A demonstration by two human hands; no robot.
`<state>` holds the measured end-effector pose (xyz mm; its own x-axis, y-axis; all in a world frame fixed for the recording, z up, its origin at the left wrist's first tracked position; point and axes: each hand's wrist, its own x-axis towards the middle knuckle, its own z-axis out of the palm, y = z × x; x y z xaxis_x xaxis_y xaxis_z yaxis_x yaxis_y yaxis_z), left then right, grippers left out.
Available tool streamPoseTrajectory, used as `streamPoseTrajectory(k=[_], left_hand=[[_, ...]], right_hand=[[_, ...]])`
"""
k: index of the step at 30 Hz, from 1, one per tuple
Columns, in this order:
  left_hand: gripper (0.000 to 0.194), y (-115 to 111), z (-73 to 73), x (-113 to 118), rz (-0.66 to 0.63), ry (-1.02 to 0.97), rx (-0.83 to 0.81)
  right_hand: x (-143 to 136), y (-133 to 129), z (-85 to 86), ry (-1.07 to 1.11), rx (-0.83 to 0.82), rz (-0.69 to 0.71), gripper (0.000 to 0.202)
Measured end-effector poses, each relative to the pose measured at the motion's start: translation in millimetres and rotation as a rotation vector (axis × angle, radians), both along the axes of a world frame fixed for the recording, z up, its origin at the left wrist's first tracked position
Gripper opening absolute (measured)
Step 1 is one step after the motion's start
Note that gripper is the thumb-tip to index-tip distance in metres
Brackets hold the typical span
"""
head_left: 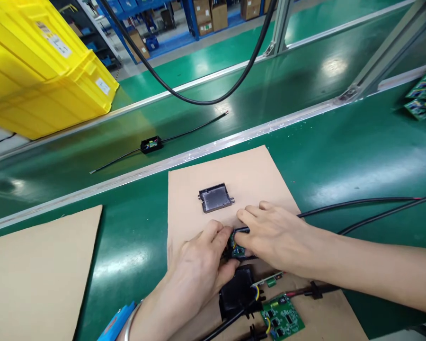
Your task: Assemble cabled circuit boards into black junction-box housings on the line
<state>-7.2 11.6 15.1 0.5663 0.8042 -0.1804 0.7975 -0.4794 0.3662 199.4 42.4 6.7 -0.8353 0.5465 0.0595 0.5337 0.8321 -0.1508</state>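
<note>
Both my hands are on a small black case with a green circuit board in it, over the cardboard sheet. Fingers and thumb of my left hand grip the case's left end. From the right, my right hand bends its fingers over the case and presses on the board; its fingertips are partly hidden. Just beyond lies a black plastic housing with side tabs. Nearer me are another black housing and a bare green circuit board with wires.
Black cables run off to the right. A second cardboard sheet lies at left. Past a metal rail sits a wired black box. Yellow bins stand at back left, and a thick cable loop hangs ahead.
</note>
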Motion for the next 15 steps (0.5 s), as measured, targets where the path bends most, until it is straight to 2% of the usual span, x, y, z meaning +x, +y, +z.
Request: streamPoseTrajectory(k=[3, 6, 10, 11, 14, 15], left_hand=[[0.034, -1, 0.8, 2, -0.013, 0.015, 0.04], [0.032, -1, 5.0, 1, -0.003, 0.017, -0.019], [0.05, 0, 13.6, -11, 0.014, -0.065, -0.107], [0.048, 0, 15.0, -15, 0.027, -0.079, -0.129], [0.015, -2, 14.9, -21, 0.047, -0.089, -0.151], [0.011, -3, 13.3, -21, 0.04, -0.091, -0.123]], right_hand=[[-3, -2, -1.6, -0.005, 0.02, -0.033, 0.005], [-5, -1, -1.3, -0.016, 0.003, -0.038, 0.007], [-6, 0, 0.3, 0.017, -0.057, -0.019, 0.011], [-6, 1, 0.6, 0.03, -0.077, -0.023, 0.012], [-5, 1, 1.6, 0.054, -0.12, -0.032, 0.013], [-5, 1, 1.9, 0.055, -0.13, -0.031, 0.013]])
